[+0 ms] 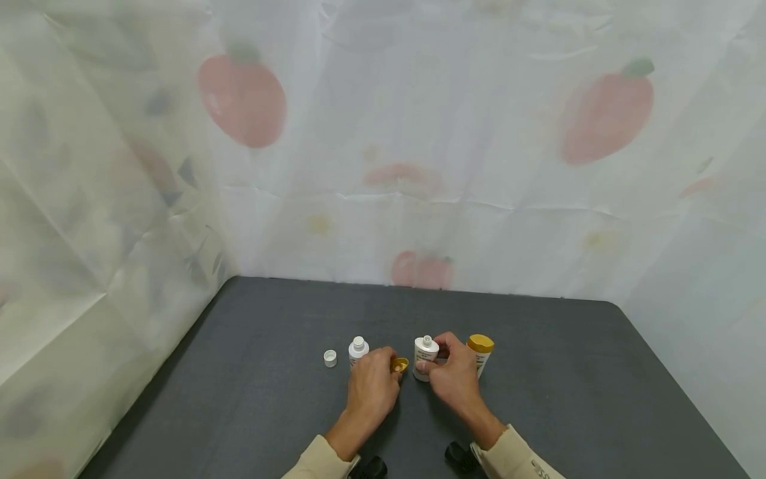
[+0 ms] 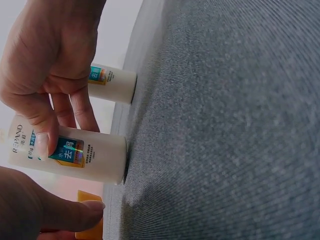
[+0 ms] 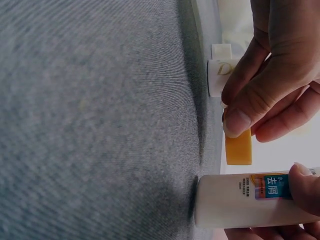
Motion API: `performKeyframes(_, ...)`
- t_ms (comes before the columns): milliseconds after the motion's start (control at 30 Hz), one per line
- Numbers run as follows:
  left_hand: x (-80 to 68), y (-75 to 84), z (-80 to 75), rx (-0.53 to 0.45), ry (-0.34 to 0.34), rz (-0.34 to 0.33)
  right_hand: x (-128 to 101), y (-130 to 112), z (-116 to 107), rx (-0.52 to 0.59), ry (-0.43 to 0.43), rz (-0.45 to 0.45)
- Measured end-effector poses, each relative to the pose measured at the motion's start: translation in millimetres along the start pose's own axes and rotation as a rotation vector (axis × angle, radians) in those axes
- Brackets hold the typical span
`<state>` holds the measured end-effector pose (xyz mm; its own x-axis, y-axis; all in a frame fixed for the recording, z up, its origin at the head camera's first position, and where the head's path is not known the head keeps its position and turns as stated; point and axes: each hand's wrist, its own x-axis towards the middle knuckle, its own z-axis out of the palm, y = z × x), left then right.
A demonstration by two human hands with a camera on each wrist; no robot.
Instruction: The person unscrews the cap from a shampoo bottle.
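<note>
An uncapped white bottle (image 1: 425,356) stands upright on the table, its yellow cap (image 1: 399,364) just beside it.

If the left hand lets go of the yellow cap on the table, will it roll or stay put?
The yellow cap is small and round, so on its side it would probably roll. It looks light, so a nudge from the left hand may send it sliding on the table. Open end down, it should sit steady.
</note>
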<state>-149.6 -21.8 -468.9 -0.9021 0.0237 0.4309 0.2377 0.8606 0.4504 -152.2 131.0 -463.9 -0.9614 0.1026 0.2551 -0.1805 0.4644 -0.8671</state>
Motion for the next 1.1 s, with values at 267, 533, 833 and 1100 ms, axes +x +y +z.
performKeyframes(267, 0.9, -2.3, 4.3, 0.004, -0.004, -0.015, 1, 1, 0, -0.023, -0.009, 0.006)
performKeyframes(533, 1.6, -3.6, 6.8, 0.017, -0.004, -0.004, 0, 1, 0, -0.071, -0.014, -0.010)
performKeyframes(833, 0.9, -3.2, 7.7, 0.017, -0.014, 0.001, -2, 5, 1, -0.108, -0.009, -0.037)
performKeyframes(1100, 0.3, -3.8, 12.3, 0.028, 0.021, 0.043, -1, 6, -1, -0.122, -0.019, -0.037)
